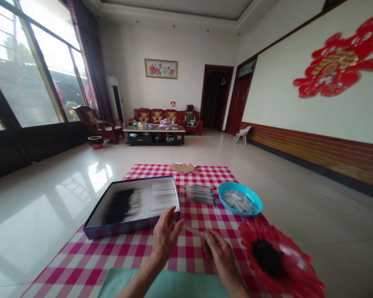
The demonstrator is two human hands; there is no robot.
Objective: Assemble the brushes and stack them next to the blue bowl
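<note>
A thin, translucent pen barrel [194, 231] stretches between my two hands above the checkered tablecloth. My left hand [165, 232] has the barrel's left end between thumb and fingers, near the front right corner of the box. My right hand [220, 250] pinches the other end; its fingertips partly hide that end. The dark blue shallow box [124, 224] holds a row of black sticks [120, 206] with pale ends and a row of clear barrels [163, 196]. Just beyond my hands lies a group of pens [200, 194].
Right of the pens stands a blue bowl [256, 197] of small clear pieces. Nearer, a red flower-shaped bowl [298, 258] holds small black parts. Cardboard pieces [184, 168] lie at the table's far edge. A pale green sheet [170, 284] lies under my forearms.
</note>
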